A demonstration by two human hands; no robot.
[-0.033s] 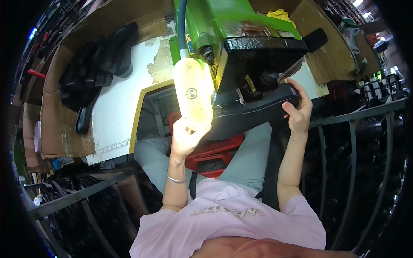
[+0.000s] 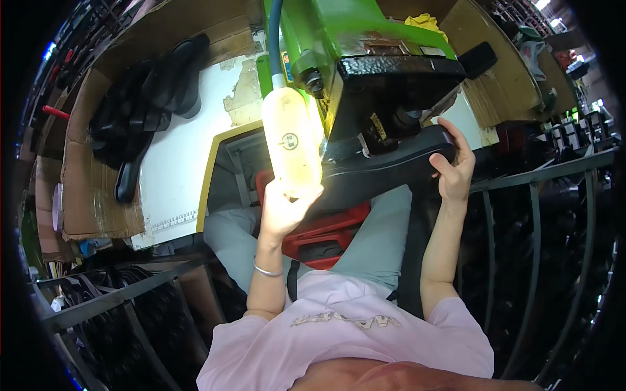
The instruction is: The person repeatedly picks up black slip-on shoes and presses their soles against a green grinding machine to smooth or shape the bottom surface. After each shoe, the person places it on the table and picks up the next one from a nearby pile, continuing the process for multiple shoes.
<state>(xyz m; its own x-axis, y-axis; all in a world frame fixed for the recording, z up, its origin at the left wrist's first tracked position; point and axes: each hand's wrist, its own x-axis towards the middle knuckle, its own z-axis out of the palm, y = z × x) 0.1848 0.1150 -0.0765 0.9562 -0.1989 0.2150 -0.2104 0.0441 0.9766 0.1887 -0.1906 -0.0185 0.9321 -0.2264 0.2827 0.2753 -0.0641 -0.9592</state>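
Observation:
A long black shoe sole (image 2: 385, 164) with a thin pale line along its edge lies under the black head of a green machine (image 2: 398, 91). My right hand (image 2: 455, 166) grips its right end, thumb on the near side and fingers curled round the tip. At the left end, my left hand (image 2: 282, 212) is closed against the sole. A bright yellowish lamp (image 2: 291, 140) hangs over that hand and hides its fingertips and part of the sole. Where the sole meets the machine's working parts is in shadow.
Black shoe parts (image 2: 147, 98) are heaped in a cardboard box (image 2: 85, 202) on the left of the white tabletop (image 2: 169, 176). Another cardboard box (image 2: 502, 85) with a yellow cloth (image 2: 425, 24) stands at the right. Metal rails (image 2: 535, 176) flank me. Something red (image 2: 326, 228) shows beneath my legs.
Both hands and the sole have shifted very slightly to the right. The grip looks the same.

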